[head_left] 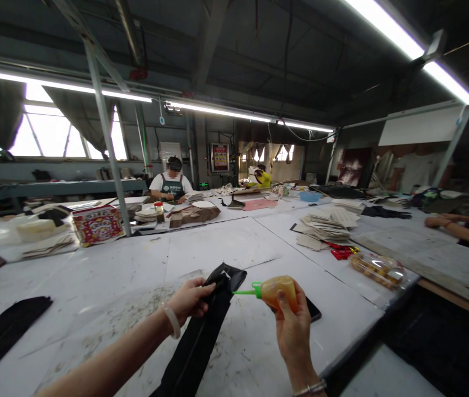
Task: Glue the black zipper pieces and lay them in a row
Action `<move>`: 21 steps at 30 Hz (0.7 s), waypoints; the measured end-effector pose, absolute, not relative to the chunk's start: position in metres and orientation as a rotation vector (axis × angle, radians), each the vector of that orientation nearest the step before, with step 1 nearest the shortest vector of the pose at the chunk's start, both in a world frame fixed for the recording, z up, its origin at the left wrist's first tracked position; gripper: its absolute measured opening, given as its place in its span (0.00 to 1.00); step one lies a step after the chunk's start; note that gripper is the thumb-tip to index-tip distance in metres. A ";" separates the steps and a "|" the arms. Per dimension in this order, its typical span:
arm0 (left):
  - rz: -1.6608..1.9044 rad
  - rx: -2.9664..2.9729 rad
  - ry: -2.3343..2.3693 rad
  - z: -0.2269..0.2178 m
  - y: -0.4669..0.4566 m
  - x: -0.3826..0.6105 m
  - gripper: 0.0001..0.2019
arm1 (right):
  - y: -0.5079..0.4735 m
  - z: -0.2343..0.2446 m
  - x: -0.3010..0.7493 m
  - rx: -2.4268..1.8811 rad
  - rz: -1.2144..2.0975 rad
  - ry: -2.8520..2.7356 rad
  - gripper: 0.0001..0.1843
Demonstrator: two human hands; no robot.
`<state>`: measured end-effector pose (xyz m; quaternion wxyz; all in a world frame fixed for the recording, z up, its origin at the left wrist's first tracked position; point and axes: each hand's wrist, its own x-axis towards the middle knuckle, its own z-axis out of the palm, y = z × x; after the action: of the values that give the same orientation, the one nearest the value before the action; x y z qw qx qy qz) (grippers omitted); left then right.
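My left hand [191,300] pinches a long strip of black material [201,336] near its far end. That end is folded and shiny, and the strip runs down toward the bottom edge of the view. In my right hand [294,325] is a squeeze bottle [278,290] of amber liquid, lying almost level with its green nozzle pointing left. The nozzle's tip is at the right edge of the black strip; whether it touches cannot be made out. Behind my right hand a dark flat phone-like object [314,310] lies on the white table [135,264], partly hidden.
More black material [6,336] lies at the left. A red patterned box [97,225] stands by a metal post [108,138]. To the right are stacked pale sheets [325,225], red-handled scissors [342,251] and a clear food pack [377,270]. Co-workers [171,184] sit beyond and at the right.
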<state>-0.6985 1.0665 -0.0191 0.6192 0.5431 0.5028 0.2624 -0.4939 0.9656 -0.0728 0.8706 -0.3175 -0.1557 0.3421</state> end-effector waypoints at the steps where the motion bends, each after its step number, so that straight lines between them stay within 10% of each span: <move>1: 0.607 1.243 1.160 -0.020 1.067 -0.698 0.28 | 0.965 -0.072 -0.495 -0.667 0.720 -0.330 0.35; 14: 0.677 1.246 1.452 -0.036 1.110 -0.720 0.10 | 0.969 -0.100 -0.501 -0.698 1.226 -0.009 0.18; 21: 0.476 1.510 1.749 -0.076 1.101 -0.798 0.24 | 0.949 -0.134 -0.501 -0.782 1.345 -0.122 0.23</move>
<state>-0.7983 1.1006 -0.0758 0.3813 0.5918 0.6853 0.1863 -0.5007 0.9493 -0.1341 0.7106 -0.3524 -0.0552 0.6064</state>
